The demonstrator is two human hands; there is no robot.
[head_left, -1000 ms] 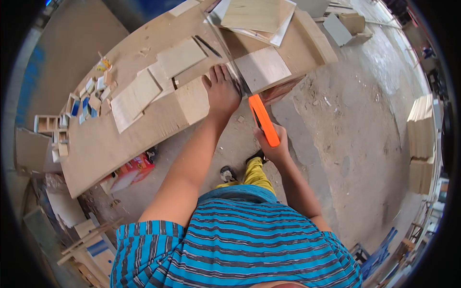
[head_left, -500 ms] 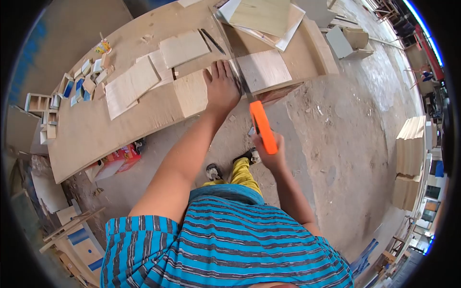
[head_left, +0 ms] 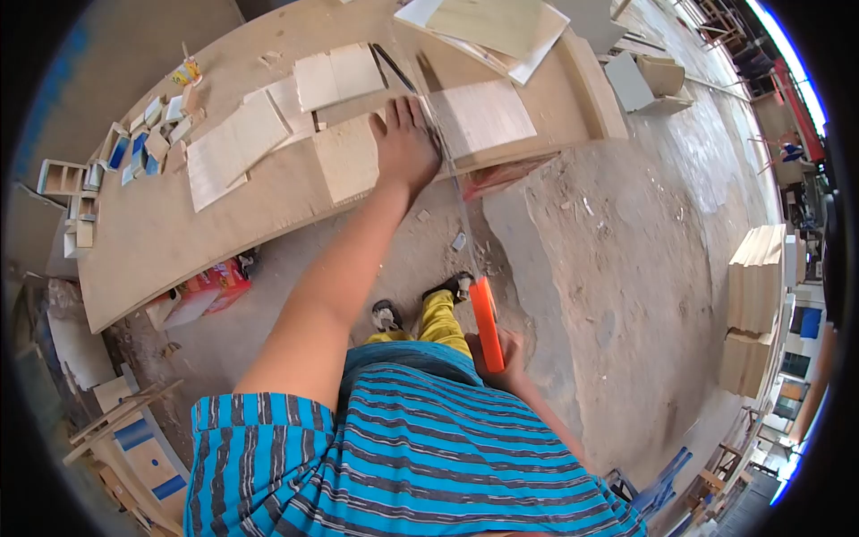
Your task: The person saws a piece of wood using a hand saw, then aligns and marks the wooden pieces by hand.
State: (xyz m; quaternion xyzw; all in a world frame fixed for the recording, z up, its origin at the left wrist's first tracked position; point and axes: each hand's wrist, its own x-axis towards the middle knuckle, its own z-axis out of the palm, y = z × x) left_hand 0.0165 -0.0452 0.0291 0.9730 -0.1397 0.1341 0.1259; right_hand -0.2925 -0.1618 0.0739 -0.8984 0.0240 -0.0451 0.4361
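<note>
My left hand (head_left: 407,152) lies flat with fingers stretched on a pale wooden board (head_left: 345,163) at the near edge of the workbench (head_left: 170,255). My right hand (head_left: 508,360) is wrapped round the orange handle of a handsaw (head_left: 485,324), low and close to my body. The thin blade runs from the handle up to the bench edge, beside my left hand's fingers. Just right of the blade is a lighter plywood piece (head_left: 488,116). Motion blurs the blade, so its depth in the wood cannot be made out.
Loose boards (head_left: 234,148) and small wooden blocks (head_left: 154,143) lie on the bench's left half. A stack of sheets (head_left: 488,31) rests at the back right. Below stands a red box (head_left: 215,288). Piled timber (head_left: 754,286) is at the far right.
My right hand has pulled the saw back toward my body, and more blade shows below the bench edge. My left hand stays on the board; the whole view has shifted slightly.
</note>
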